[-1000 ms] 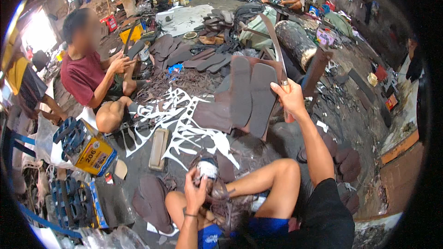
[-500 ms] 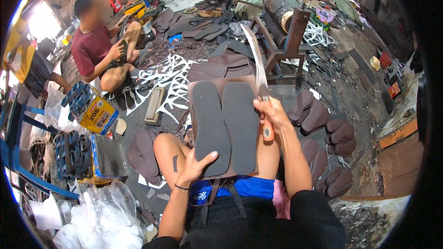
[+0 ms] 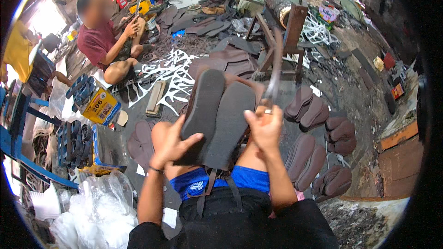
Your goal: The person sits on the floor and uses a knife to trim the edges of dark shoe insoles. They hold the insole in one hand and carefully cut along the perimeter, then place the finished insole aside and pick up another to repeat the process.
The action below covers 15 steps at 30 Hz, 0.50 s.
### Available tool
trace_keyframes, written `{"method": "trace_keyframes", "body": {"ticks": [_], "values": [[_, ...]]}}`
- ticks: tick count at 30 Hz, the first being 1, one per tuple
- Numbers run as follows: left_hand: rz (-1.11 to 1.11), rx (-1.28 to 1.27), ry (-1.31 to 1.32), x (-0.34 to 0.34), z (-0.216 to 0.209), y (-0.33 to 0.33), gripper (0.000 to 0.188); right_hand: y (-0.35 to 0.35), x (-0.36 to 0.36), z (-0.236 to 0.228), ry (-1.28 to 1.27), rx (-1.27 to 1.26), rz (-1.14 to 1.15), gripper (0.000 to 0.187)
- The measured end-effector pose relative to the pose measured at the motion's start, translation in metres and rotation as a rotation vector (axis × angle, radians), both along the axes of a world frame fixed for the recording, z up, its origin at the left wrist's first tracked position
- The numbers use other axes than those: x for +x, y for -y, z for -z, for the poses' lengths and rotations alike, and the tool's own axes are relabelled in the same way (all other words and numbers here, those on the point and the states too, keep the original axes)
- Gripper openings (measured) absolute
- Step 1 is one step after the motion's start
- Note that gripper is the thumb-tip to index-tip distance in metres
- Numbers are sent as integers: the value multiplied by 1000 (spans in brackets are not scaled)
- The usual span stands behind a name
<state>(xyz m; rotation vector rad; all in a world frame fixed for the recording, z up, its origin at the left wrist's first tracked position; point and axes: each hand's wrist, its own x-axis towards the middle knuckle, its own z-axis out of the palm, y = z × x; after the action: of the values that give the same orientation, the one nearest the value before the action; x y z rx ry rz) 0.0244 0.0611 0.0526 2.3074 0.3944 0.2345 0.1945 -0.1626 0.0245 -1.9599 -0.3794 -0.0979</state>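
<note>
Two dark grey foam soles lie side by side over my lap, a left sole [image 3: 205, 106] and a right sole [image 3: 233, 120]. A brown sheet [image 3: 254, 85] shows past their upper right edge. My left hand [image 3: 174, 144] grips the left sole at its lower left edge, thumb on top and some fingertips hidden. In my right hand [image 3: 266, 127] is a knife [image 3: 276, 71], its long curved blade pointing up and away, blurred by motion. That hand's thumb rests at the right sole's edge. The knife's handle is mostly hidden by my fingers.
Stacks of brown soles [image 3: 304, 161] sit at my right. White cut-out scraps [image 3: 170, 76] litter the floor ahead. A co-worker [image 3: 99, 41] sits at the far left, holding a blade. A wooden frame [image 3: 293, 32] stands ahead; clear plastic bags [image 3: 99, 207] lie at lower left.
The soles have turned and tilted, their tops leaning right. My left hand has moved up and left along the edge. The knife blade has swung right. The co-worker's hands have risen.
</note>
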Motion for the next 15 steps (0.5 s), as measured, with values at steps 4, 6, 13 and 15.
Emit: {"method": "trace_keyframes", "body": {"ticks": [4,6,13,15], "values": [[478,231,-220,23,-98,-36,42,53,20,-42,-121,187,-134,74],[643,287,-275,41,-114,-40,41,46,14,-49,-42,126,-466,73],[-284,859,687,52,-84,-32,59,14,-15,12,-556,575,-169,43],[-604,449,746,33,-22,-6,78,5,-30,35,-695,707,-125,44]]}}
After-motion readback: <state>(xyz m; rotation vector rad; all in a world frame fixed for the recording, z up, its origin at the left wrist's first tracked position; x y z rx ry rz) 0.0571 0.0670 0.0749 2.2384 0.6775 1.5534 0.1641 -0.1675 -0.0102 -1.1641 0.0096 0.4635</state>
